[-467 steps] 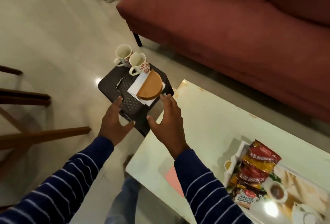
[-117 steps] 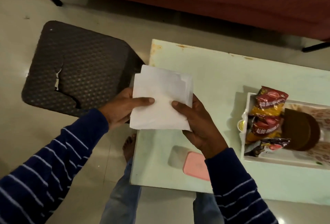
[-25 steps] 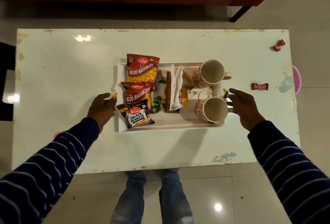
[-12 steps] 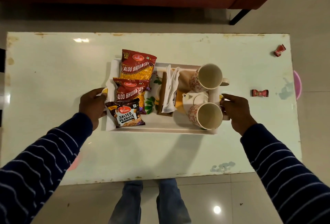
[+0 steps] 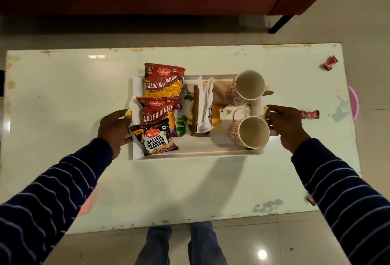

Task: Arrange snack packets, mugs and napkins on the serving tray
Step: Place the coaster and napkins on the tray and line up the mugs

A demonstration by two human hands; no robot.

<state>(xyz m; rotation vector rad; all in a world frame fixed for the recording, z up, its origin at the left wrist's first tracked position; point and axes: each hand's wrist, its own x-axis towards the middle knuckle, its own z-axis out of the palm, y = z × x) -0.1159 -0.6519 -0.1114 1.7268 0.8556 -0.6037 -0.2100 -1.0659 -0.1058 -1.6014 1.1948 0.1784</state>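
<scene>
Plenty of open surface point(image 5: 63, 100) on the left of the frame and along the bottom edge, so hands pass easily there. The tray point(image 5: 190, 154) in the middle is packed: snack packets point(image 5: 162, 95) left, napkin holder point(image 5: 202, 108) centre, two mugs point(image 5: 251, 114) right. Stray candy wrappers point(image 5: 309, 114) litter the right side.

i count three snack packets on one serving tray point(image 5: 190, 154): two aloo bhujia sev packets point(image 5: 163, 81) point(image 5: 158, 110) and one salted peanuts packet point(image 5: 156, 138). two mugs point(image 5: 249, 87) point(image 5: 252, 132). one napkin holder point(image 5: 200, 134) with napkins point(image 5: 204, 104), number unclear from here. three wrapped candies point(image 5: 330, 63) point(image 5: 309, 114) point(image 5: 310, 199) on the table, i think, the last half hidden.
</scene>
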